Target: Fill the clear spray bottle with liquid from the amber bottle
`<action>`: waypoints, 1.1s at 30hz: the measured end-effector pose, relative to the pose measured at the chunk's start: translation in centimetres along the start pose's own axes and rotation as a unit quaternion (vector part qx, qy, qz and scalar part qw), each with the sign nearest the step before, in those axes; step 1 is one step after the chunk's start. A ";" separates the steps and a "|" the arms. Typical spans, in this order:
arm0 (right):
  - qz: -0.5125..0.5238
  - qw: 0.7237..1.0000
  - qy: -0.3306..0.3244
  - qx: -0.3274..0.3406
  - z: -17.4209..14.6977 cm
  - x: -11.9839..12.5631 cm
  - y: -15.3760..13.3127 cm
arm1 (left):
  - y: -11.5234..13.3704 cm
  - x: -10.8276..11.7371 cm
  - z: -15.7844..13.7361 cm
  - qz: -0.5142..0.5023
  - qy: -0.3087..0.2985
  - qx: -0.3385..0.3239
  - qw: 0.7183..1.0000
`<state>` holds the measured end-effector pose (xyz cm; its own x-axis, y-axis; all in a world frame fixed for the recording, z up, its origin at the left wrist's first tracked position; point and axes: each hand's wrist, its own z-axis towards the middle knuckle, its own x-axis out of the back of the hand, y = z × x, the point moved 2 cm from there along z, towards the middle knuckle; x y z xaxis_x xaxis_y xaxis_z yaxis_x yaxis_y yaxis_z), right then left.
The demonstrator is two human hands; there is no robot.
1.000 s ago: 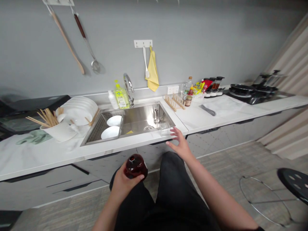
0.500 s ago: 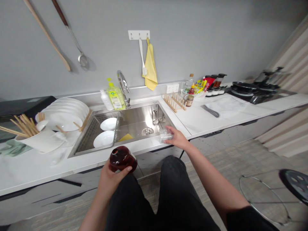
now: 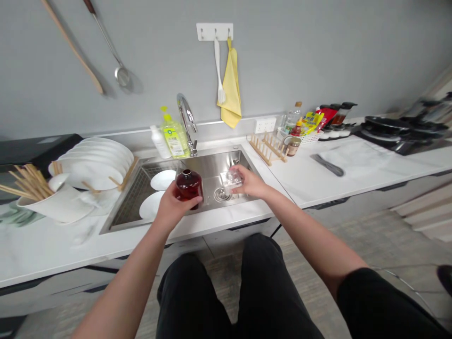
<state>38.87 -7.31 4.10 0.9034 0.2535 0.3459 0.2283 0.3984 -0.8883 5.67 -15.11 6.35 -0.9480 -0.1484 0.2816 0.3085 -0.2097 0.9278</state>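
My left hand (image 3: pixel 173 207) is closed around a dark red-brown glass bottle (image 3: pixel 189 186) with a short neck. The bottle is upright over the front part of the sink (image 3: pixel 208 167), and its mouth is uncovered. In my right hand (image 3: pixel 249 181) is a small clear block-shaped piece (image 3: pixel 230 180), gripped by the fingers above the drain (image 3: pixel 221 194). Its exact kind is hard to make out. The two held things are apart. White bowls (image 3: pixel 150 205) lie in the wire basket at the sink's left side, partly behind my left hand.
Behind the sink stand the faucet (image 3: pixel 187 122) and a yellow-green soap bottle (image 3: pixel 174 139). On the left are a rack of white plates (image 3: pixel 95 160) and a chopstick holder (image 3: pixel 58 205). A wooden rack (image 3: pixel 268 149), a jar (image 3: pixel 293 146) and grey tongs-like utensil (image 3: pixel 327 165) are right.
My left hand has raised the bottle from in front of the counter to over the sink. My right hand has brought the clear piece from the sink's front edge to above the basin.
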 end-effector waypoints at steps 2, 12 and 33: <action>0.002 1.000 -0.026 0.001 3.2 -0.3 0.4 | -0.7 -0.9 3.4 0.001 -0.012 -0.022 1.000; 0.094 0.992 -0.021 -0.083 13.7 -1.8 9.3 | -7.2 -4.7 16.5 0.056 -0.056 -0.055 0.995; -0.020 1.000 -0.019 -0.014 13.9 -1.7 11.3 | -10.5 -4.6 17.6 0.171 -0.071 -0.072 0.980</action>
<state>34.89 9.03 -2.35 0.8786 0.2718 0.3927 0.2747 0.3851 -0.8811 5.45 4.80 -0.35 -0.7853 -0.0999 0.6109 0.6085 -0.3060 0.7322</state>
